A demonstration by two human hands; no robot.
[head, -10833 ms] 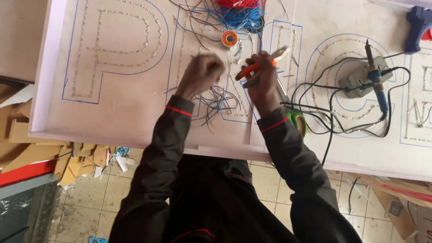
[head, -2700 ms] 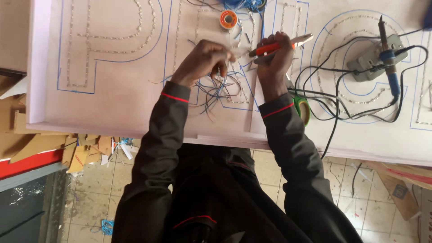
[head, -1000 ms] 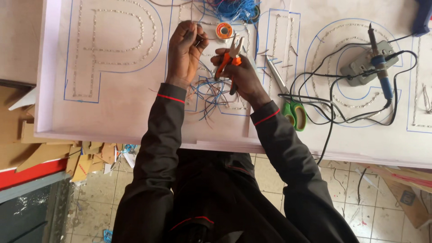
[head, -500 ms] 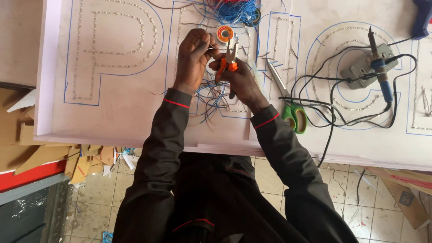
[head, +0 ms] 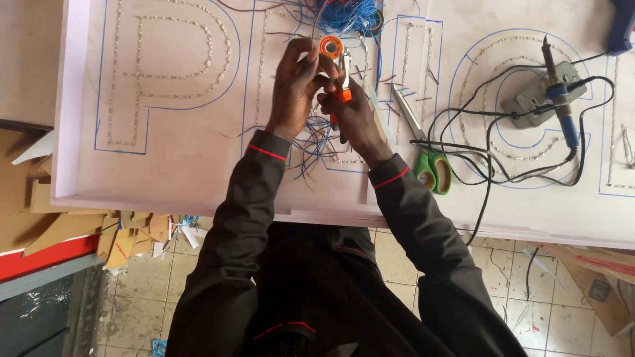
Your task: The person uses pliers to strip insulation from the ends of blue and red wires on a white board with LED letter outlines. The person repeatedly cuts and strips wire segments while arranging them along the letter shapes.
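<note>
My left hand [head: 292, 89] and my right hand [head: 352, 112] meet over a big pale sign board [head: 172, 165] marked with blue letter outlines. The right hand grips orange-handled pliers [head: 342, 82], jaws pointing up. Fingers of the left hand pinch thin wire at those jaws, close under an orange solder spool [head: 331, 47]. Loose blue and dark wires [head: 314, 142] trail below both hands. Whether the left fingers also touch the spool, I cannot tell.
Green-handled scissors [head: 426, 152] lie right of my right wrist. A blue soldering iron [head: 559, 96] rests on a grey power strip [head: 536, 99] with black cables looping around. A blue wire bundle [head: 347, 14] lies at the top. Cardboard scraps [head: 132, 231] litter the tiled floor below left.
Both hands have moved up the board from the wire tangle to the solder spool. The right hand swapped its long red-handled tool for a hold on the orange pliers at the wire.
</note>
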